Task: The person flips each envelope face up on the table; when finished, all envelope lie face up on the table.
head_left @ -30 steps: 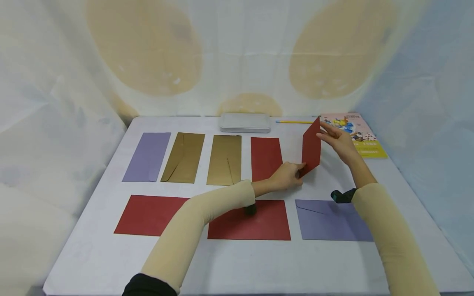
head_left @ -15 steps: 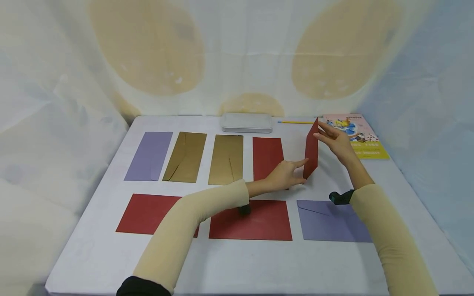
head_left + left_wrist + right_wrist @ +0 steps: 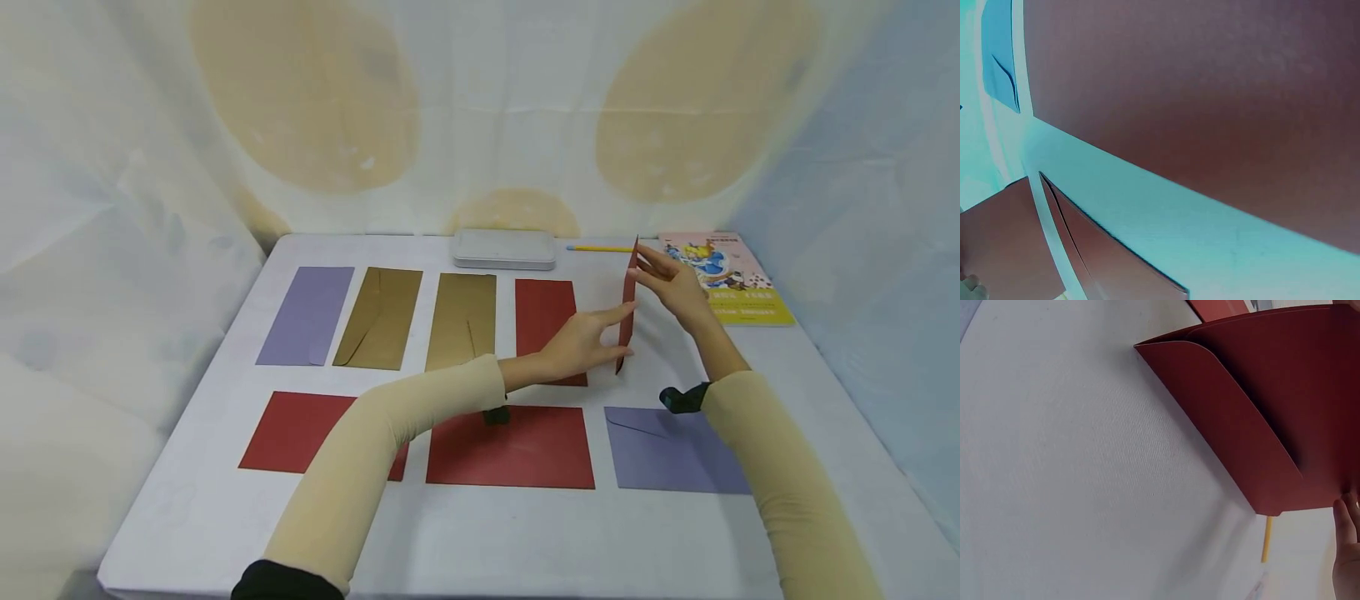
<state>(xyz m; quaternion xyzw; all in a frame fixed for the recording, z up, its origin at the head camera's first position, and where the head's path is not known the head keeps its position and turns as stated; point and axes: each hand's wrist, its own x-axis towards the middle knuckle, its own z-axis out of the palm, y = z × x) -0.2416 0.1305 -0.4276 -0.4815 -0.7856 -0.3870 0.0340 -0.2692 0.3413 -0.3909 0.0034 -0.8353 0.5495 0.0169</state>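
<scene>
Red envelope (image 3: 628,304) now stood almost edge-on to the head view, a thin upright sliver; a second ago showed a broad slanted red face, half a second ago a narrower one. Turned steadily about its long axis, then, and judged mid-flip rather than laid down. Lower corner seems to sit at or just above the tabletop (image 3: 480,533); cannot tell which. In the right wrist view, flap side (image 3: 1229,444) exposed, rounded flap lying shut against the body.

Left hand (image 3: 581,343) no longer pinching the lower corner as a second ago: fingers now spread and straight, tips against the envelope's near face from 9 o'clock, steadying rather than gripping. Right hand (image 3: 671,287) at 3 o'clock of the envelope, thumb and fingers pinching its upper far edge; fingertips (image 3: 1347,512) just visible at the paper's margin in the right wrist view. Envelope thus held between the two hands, carried mainly by the right.

Outward: flat red envelope (image 3: 547,321) just beside at 9 o'clock, partly under the left hand; two gold envelopes (image 3: 461,321) and a purple envelope (image 3: 307,315) further along the same row. Nearer row at 6 o'clock: two red envelopes (image 3: 510,454) and a purple one (image 3: 671,450). At 12 o'clock, a grey tin (image 3: 504,248) and a yellow pencil (image 3: 598,248); picture book (image 3: 731,287) at 2 o'clock, behind the right hand.
</scene>
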